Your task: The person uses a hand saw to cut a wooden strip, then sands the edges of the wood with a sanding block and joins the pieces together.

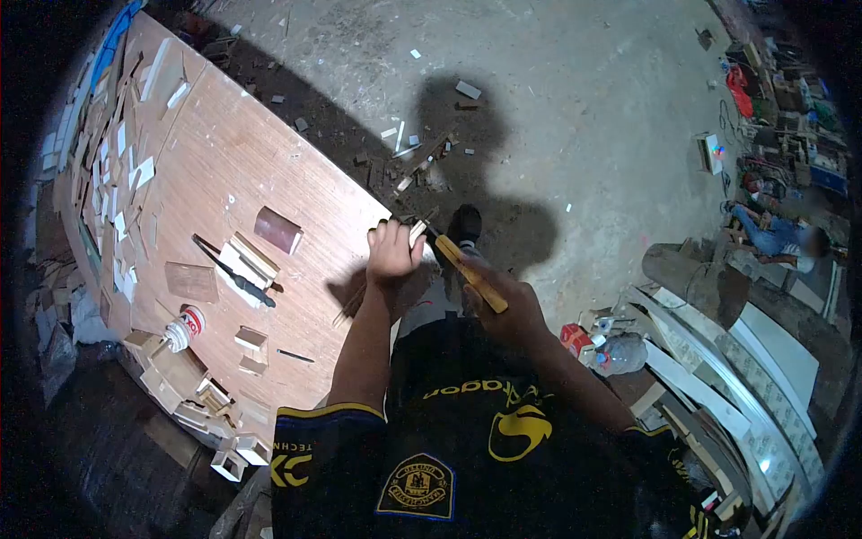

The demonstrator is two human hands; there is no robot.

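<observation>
At the corner edge of the wooden table, my left hand (392,250) is closed on a small pale wood piece (417,231), whose end sticks out past the fingers. My right hand (510,304) grips a tool with a long yellow wooden handle (469,272). The tool's narrow dark front end reaches up beside the wood piece, just off the table edge; its kind is hard to make out. On the table left of my hands lie a brown curved block (278,231), a black-handled tool (235,272) across wood blocks, and a flat wood plate (191,281).
Wood offcuts (121,193) cover the table's far left. A white bottle (184,328) stands near small wooden boxes (229,463). Scraps (467,90) litter the floor ahead. To the right are a plastic jug (622,353), long boards (718,377) and a seated person (781,238).
</observation>
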